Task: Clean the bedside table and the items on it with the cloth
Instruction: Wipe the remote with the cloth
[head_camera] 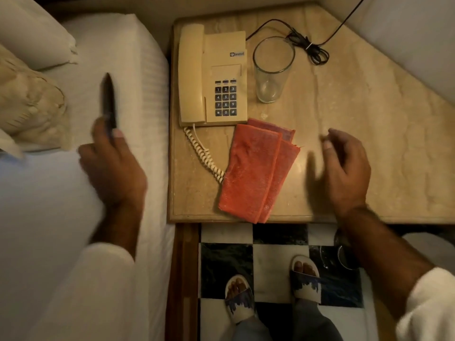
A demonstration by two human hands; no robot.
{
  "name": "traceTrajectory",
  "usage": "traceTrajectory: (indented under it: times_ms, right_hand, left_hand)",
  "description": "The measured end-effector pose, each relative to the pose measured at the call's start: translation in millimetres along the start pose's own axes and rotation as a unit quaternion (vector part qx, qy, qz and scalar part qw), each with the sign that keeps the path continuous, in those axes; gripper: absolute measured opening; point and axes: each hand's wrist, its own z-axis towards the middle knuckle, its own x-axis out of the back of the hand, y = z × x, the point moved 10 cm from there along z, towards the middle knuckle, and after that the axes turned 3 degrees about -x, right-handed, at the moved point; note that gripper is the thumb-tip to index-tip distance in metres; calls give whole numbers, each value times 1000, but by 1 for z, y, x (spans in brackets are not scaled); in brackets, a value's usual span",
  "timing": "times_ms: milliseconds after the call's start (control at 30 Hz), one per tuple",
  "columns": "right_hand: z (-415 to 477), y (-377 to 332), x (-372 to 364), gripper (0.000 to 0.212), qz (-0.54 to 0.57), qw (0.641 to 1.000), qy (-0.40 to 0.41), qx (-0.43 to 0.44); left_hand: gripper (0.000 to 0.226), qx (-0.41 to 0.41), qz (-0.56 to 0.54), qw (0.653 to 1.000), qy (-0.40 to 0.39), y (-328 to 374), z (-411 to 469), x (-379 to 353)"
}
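Cloth (253, 173) folded on bedside table (369, 134); right hand (344, 166) hovers beside, grip open, empty; left hand (113, 166) grips dark object (109, 104) over bed (138, 82).

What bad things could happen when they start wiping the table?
Two things might go wrong. The empty glass stands upright right next to the phone, so a sweep of the orange cloth could tip it over. The phone's curly cord runs under the cloth's edge, so lifting the cloth quickly might snag it and tug the phone. The right hand hovers open near the cloth, while the left hand holds a dark object over the bed.
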Motion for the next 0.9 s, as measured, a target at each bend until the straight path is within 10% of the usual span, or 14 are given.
traceTrajectory:
  times_ms: [133, 267, 400, 533, 667, 900]
  right_hand:
    - [-31, -36, -30, 29, 320, 934, -60, -149]
    - [-53, -52, -76, 54, 604, 710, -133, -337]
    - [-29, -42, -61, 36, 696, 608, -89, -372]
    - [-16, -32, -51, 26, 704, 589, -126, -376]
    - [-17, -23, -54, 55, 731, 527, -147, -408]
    - [-17, -8, -56, 50, 651, 632, -122, -402]
  left_hand:
    - [58, -123, -92, 982, -112, 90, -120, -11]
    - [54, -248, -56, 946, -201, 161, -226, -21]
    - [65, -286, -128, 926, -211, 181, -246, -24]
    - [73, -232, -50, 950, -201, 151, -198, -61]
    - [86, -275, 187, 890, -312, 123, -187, -124]
    - [60, -159, -135, 932, -298, 154, -153, -106]
